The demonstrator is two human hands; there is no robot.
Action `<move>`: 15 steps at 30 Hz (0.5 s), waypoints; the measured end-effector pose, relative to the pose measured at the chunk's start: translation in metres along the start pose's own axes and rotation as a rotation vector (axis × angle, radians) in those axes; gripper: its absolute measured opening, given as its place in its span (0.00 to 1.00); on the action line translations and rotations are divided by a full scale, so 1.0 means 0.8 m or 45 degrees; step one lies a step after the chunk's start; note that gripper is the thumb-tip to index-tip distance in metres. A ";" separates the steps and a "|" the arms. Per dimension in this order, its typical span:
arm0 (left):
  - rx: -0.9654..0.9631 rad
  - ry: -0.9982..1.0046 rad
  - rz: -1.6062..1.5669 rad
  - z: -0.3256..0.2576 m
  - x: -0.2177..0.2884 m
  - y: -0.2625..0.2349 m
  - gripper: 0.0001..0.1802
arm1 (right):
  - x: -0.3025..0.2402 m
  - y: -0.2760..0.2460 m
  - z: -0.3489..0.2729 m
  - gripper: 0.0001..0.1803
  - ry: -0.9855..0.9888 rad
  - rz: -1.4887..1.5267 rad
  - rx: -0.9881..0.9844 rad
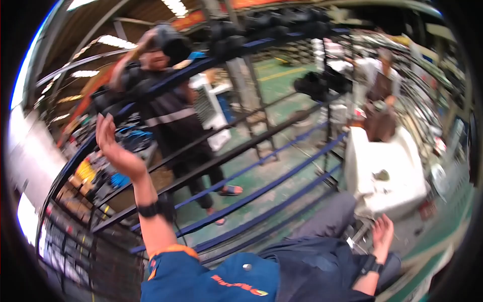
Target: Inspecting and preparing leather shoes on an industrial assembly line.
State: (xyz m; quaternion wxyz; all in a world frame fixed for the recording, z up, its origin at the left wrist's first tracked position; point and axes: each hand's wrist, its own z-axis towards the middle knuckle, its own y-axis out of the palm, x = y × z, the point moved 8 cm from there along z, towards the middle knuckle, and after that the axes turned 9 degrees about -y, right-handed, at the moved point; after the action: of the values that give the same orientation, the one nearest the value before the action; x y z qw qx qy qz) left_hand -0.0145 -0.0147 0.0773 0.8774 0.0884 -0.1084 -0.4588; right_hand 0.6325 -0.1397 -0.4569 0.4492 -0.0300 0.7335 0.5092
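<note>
My left hand (118, 151) is raised at the left, fingers stretched out, with nothing in it. Its fingertips come close to the upper rail of a metal rack (221, 162); whether they touch it I cannot tell. Black rounded things (108, 100) sit on that rail just beyond the fingers, too blurred to name. Low at the right, my right hand (383, 234) hangs with its fingers apart and holds nothing I can see. It is nearest to a large white tub-like container (362, 201). Both of my wrists wear a dark band.
Across the rack stands a person (171, 108) in dark clothes, one hand raised at a black rounded thing (173, 43). More black things (271, 22) line the top rail. Another person (380, 85) is behind the white container. The floor (276, 176) is green.
</note>
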 end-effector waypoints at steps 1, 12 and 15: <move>-0.177 -0.111 -0.137 -0.051 -0.008 0.023 0.30 | -0.046 -0.017 -0.052 0.29 -0.056 -0.068 0.188; -2.238 -0.437 -1.058 -0.577 0.254 0.377 0.14 | -0.414 0.188 -0.104 0.20 -0.481 -1.330 -0.119; -2.370 -0.285 -1.216 -0.665 0.309 0.383 0.12 | -0.466 0.157 -0.179 0.22 -0.209 -1.951 -0.069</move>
State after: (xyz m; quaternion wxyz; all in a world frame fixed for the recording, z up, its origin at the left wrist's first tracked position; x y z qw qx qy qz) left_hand 0.5077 -0.0160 -0.3287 0.3121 -0.6298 0.2527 -0.6649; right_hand 0.7014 -0.3447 -0.0981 0.7283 -0.5028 0.4596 0.0743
